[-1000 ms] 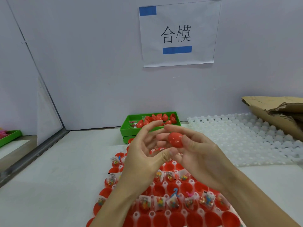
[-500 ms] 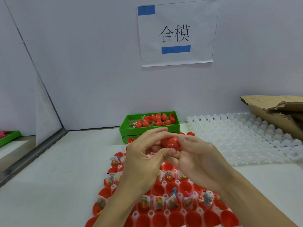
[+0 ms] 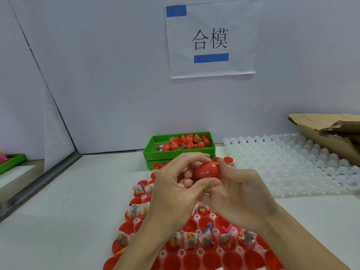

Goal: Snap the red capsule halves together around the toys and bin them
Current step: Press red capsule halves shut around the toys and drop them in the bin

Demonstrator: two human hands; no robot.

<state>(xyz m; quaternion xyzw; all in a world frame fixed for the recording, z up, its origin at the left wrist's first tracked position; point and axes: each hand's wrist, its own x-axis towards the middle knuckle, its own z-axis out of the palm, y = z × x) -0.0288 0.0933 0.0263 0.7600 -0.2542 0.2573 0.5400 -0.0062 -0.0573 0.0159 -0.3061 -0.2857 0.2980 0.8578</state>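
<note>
Head view, bench inventory: your left hand [image 3: 175, 190] and right hand [image 3: 237, 195] were raised together over the table [image 3: 58, 221], thumbs overlapping, both curled round one red capsule [image 3: 206, 170]. The capsule lay on its side between your fingertips, its two halves joined, with a seam line showing across the middle; your left fingers arched over its left end and your right forefinger pressed its right end. Under your hands lay the white holder tray [image 3: 196, 252], its cups filled with open red capsule halves [image 3: 191, 260]; several halves carried small bagged toys [image 3: 190, 238], and a blue hook-shaped toy [image 3: 210, 227] stuck up from one cup. Behind your hands, against the wall, stood the green bin [image 3: 179, 153], holding a heap of closed red capsules [image 3: 187, 144] and a few loose toy bags; it appeared to sit on a second green tray. To the right lay an empty white holder tray [image 3: 292, 164], with torn brown cardboard [image 3: 327, 133] resting on its far corner. A paper sign [image 3: 211, 38] with two blue tape strips hung on the wall above. At far left, past a partition, the corner of another green tray [image 3: 11, 162] was visible.
</note>
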